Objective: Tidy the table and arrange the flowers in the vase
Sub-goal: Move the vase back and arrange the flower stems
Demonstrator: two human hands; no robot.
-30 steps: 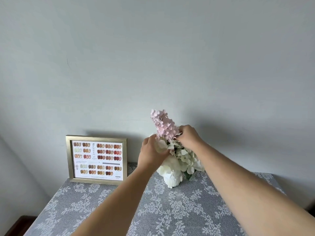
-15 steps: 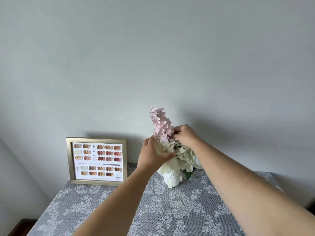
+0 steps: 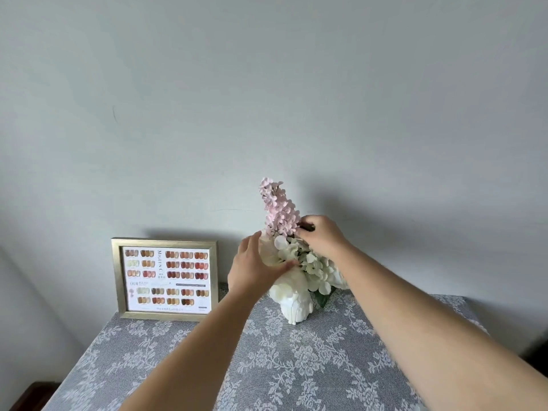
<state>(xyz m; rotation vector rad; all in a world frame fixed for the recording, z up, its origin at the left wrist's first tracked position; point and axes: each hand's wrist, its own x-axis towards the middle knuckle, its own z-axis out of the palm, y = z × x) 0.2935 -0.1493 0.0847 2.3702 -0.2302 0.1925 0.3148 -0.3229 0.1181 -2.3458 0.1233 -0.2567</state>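
Observation:
A white vase stands near the back of the table, filled with white flowers. A pink flower spike rises from the bunch, leaning slightly left. My right hand pinches the pink spike's stem at its base, from the right. My left hand is cupped around the white flowers on the left side, thumb pressed into them. The vase's mouth is hidden by blooms.
A gold picture frame with a nail-colour chart leans on the wall to the left of the vase. The table wears a grey lace cloth. A plain wall stands directly behind.
The pink spike has risen higher out of the bunch with my right hand at its stem. My left hand stays on the white flowers.

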